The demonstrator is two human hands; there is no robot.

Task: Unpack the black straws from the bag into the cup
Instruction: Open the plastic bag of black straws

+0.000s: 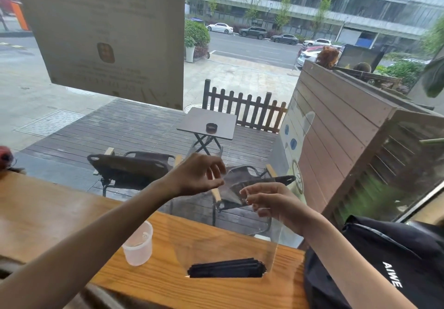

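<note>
**Q:** What is closest to the camera?

**A:** I see a wooden counter [168, 282] running along a window. A bundle of black straws [227, 271] lies flat at the bottom of a clear plastic bag [223, 241], whose bottom rests on the counter. Just left of the bag stands a pale plastic cup [139, 246], upright, with no straws in it. At the far right a black backpack [374, 260] with white lettering sits beside the counter.

**Q:** And the hands?

**A:** Both are raised above the counter, holding up the top of the bag. The left hand [199, 176] has thumb and fingers curled together, pinching the bag's upper left edge. The right hand [269, 200] pinches the upper right edge between thumb and fingertips, its other fingers loosely bent. The two hands are near each other but not touching, and the bag hangs between them down to the straws.

**Q:** What lies beyond?

**A:** Through the glass, two folding chairs [134, 166] stand on dark decking, then a small square table [211, 121] with a dark round dish on it. Behind it is a low wooden fence [242, 106], with a slatted wooden wall on the right. A pale poster [103, 32] hangs on the window, upper left. Farthest off are parked cars [252, 32] and a glass-fronted building.
</note>
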